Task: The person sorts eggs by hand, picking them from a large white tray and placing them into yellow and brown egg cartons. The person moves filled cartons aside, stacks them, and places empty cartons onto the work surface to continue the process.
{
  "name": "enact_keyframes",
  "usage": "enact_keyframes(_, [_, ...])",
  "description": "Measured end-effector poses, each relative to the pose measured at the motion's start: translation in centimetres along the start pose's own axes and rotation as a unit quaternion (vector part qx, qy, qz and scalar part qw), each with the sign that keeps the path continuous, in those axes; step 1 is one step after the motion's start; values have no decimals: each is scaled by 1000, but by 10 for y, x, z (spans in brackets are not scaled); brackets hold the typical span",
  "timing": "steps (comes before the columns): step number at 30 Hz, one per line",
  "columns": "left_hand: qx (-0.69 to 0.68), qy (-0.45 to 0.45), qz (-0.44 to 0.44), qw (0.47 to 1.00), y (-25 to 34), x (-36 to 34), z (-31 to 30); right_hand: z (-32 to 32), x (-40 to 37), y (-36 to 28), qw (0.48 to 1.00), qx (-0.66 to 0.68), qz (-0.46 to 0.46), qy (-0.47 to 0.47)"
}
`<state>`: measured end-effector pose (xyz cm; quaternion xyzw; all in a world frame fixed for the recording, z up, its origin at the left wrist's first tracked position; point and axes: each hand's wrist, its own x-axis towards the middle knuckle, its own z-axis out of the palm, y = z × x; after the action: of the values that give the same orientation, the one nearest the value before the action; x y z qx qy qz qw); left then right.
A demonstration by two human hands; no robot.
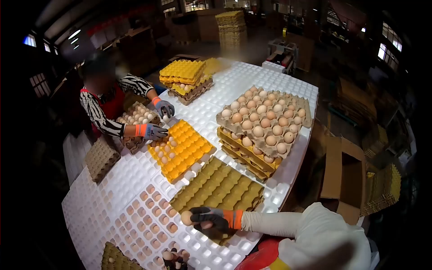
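Observation:
My right hand point(211, 220), in a dark glove with an orange cuff, is closed around eggs; one pale brown egg point(186, 218) shows at its fingertips and another under the fingers. It is over the near edge of an olive egg tray point(218, 186). At the bottom edge, my left hand point(174, 259), partly cut off, has its gloved fingers curled round eggs, one of them a brown egg point(168, 255). Between the hands and beyond them spreads a white dimpled sheet point(193, 243), with rows of eggs point(147, 219) in its cells on the left.
Across the table a person point(105, 101) in grey gloves handles eggs at a yellow tray point(182, 150). Filled trays point(263, 119) are stacked at the right, more yellow trays point(182, 72) at the back. An olive tray point(118, 257) lies bottom left; an open carton point(344, 173) stands right.

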<state>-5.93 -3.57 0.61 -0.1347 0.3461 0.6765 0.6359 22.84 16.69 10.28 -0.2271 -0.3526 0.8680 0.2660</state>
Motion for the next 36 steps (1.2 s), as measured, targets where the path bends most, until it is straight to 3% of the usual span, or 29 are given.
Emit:
enact_keyframes(1, [32,12,12,999,-3,-5,-1,24,-6,25,996,58,50,-40])
enact_keyframes(3, [142,39,46,988,-9,-21,-5,36,-2,91,994,-25,25,-99])
enact_keyframes(5, [234,69,89,966,-9,-33,-14,54,-1,120,988,67,118,-68])
enact_keyframes(6, [148,120,169,967,-16,-35,-19,49,4,145,990,40,133,-38])
enact_keyframes(7, [196,108,155,962,-9,-45,-19,58,6,150,979,-75,181,53])
enact_keyframes(11, [307,70,115,942,9,-62,-27,44,10,170,939,-297,157,73])
enact_keyframes(20, [326,21,131,936,6,-41,-56,33,13,184,952,-262,131,85])
enact_keyframes(22, [349,12,159,924,5,-43,-66,43,6,173,932,-341,76,95])
enact_keyframes(23, [414,-4,173,894,8,-40,-69,47,3,172,918,-382,55,97])
enact_keyframes(24, [475,-13,185,860,17,-39,-65,32,6,187,865,-490,-48,98])
enact_keyframes(25, [532,-9,194,824,25,-46,-66,12,8,210,843,-518,-30,142])
enact_keyframes(27, [503,-10,251,827,25,-59,-68,22,-12,203,845,-508,4,164])
enact_keyframes(28, [389,-5,277,879,16,-89,-27,20,-10,209,831,-517,-33,206])
enact_keyframes(29, [396,26,306,865,24,-80,-52,14,-19,213,883,-435,-62,168])
enact_keyframes(30, [413,19,305,858,35,-93,-49,22,-24,212,898,-391,-78,187])
enact_keyframes(31, [455,46,334,824,44,-88,-79,33,-29,203,871,-448,-79,186])
enact_keyframes(32, [411,49,313,855,51,-100,-84,39,-36,206,858,-473,-71,186])
enact_keyframes(33, [480,81,352,799,53,-102,-93,41,-40,206,838,-505,-73,194])
enact_keyframes(34, [509,103,366,772,49,-108,-93,47,-42,201,865,-455,-28,208])
enact_keyframes(35, [533,120,375,749,36,-106,-93,43,-49,196,884,-409,19,227])
enact_keyframes(36, [531,111,379,750,35,-103,-90,38,-42,198,860,-462,-15,217])
